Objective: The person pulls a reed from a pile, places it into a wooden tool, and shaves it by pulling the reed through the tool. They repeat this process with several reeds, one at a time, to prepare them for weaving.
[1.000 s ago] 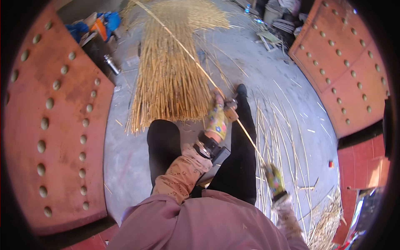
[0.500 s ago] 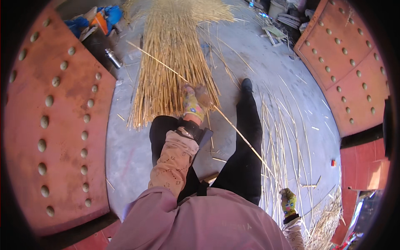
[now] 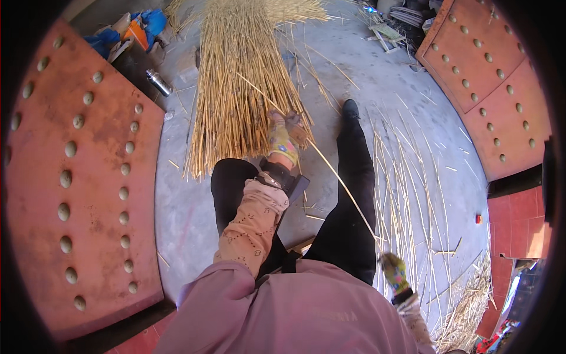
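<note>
My left hand [image 3: 282, 137], in a flowered fingerless glove, is closed around a long thin reed stalk [image 3: 345, 186]. A brownish scrap [image 3: 299, 134], perhaps cloth or leather, wraps the stalk at the fingers. The stalk slants from over the reed bundle down to the right past my knee. At its lower end my right hand [image 3: 394, 272], gloved alike, has its fingers curled in line with the stalk; the exact contact is hard to make out. Beyond my left hand a thick layer of cut reeds [image 3: 242, 112] lies on the floor, butt ends toward me.
Loose stalks [image 3: 407, 189] lie on the concrete to the right, with a heap of husks [image 3: 466, 312] near the lower right. Studded red doors [image 3: 88, 189] flank both sides. A metal flask [image 3: 159, 82] stands by the left door; a small red object [image 3: 478, 219] lies far right.
The stalk has slid down and right through my left hand, leaving less beyond it. My right hand has shifted a little left and up; my left hand has moved slightly right.
</note>
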The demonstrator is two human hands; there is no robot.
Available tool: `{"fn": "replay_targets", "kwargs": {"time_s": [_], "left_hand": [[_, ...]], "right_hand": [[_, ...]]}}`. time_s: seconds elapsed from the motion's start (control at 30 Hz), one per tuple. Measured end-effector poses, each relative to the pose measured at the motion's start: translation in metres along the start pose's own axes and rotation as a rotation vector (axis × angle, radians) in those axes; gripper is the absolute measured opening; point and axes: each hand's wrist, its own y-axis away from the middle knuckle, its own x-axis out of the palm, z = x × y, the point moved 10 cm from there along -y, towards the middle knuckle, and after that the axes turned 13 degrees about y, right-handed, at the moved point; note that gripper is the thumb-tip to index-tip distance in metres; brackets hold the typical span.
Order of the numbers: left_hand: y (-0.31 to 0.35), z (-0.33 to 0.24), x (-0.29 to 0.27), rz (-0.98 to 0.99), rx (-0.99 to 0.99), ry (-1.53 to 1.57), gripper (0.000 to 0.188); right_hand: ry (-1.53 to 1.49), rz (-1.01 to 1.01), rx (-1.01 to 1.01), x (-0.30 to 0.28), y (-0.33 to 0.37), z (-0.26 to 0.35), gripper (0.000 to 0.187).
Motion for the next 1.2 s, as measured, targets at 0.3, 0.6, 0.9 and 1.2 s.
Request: {"fn": "replay_targets", "kwargs": {"time_s": [0.3, 0.6, 0.9, 1.2], "left_hand": [[0.112, 0.138, 0.037, 0.158, -0.262, -0.072, 0.047], [0.007, -0.099, 0.068, 0.308, 0.132, 0.096, 0.030], [0.078, -0.117, 0.055, 0.126, 0.408, -1.069, 0.051], [0.072, -0.075, 0.067, 0.018, -0.067, -0.304, 0.051]], "right_hand": [[-0.101, 0.015, 0.093, 0.004, -0.091, 0.115, 0.022], [-0.197, -0.157, 0.041, -0.015, -0.050, -0.081, 0.027], [-0.589, 0.180, -0.002, -0.025, -0.226, 0.168, 0.048], [-0.204, -0.165, -0.938, 0.114, -0.493, 0.047, 0.026]]}}
